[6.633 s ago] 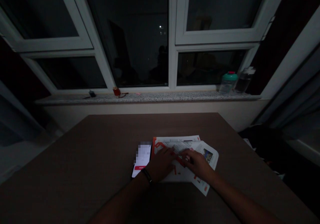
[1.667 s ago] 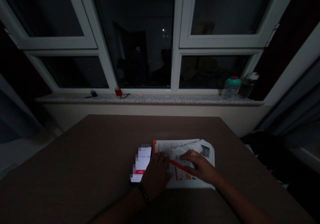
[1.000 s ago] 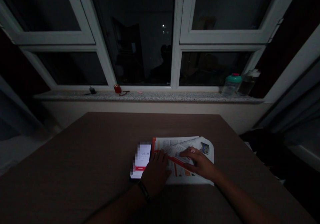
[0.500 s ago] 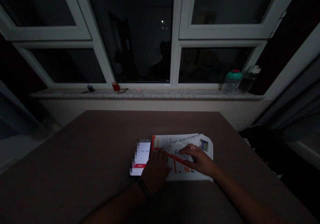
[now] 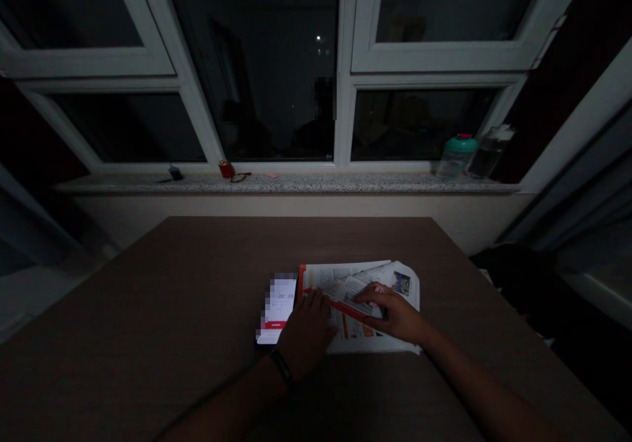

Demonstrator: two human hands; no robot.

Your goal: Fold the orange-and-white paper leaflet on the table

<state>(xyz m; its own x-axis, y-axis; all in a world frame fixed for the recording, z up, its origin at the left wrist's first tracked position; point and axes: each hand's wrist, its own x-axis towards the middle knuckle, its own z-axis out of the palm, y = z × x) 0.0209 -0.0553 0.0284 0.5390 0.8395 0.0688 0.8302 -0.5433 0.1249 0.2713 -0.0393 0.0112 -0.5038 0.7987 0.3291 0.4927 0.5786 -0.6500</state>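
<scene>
Staying put since 0.5 s ago, the left hand point(image 5: 307, 329), fingers slightly spread, and right hand point(image 5: 399, 315), fingers curled, pinch unclear, apparently pin the folded paper point(image 5: 355, 282) at 3 o'clock from the phone point(image 5: 279, 302) on the table point(image 5: 197, 284).

Printed paper point(image 5: 348, 290) is white-and-red; it lies diagonally folded.

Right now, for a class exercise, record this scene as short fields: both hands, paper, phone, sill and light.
Left hand: palm down on the paper
Right hand: on the paper's folded part
Paper: printed, partly folded over, on the table
Phone: left of the paper, screen lit
Sill: holds red object, teal-lidded bottle, white-lidded bottle, among others
Light: dim
</scene>
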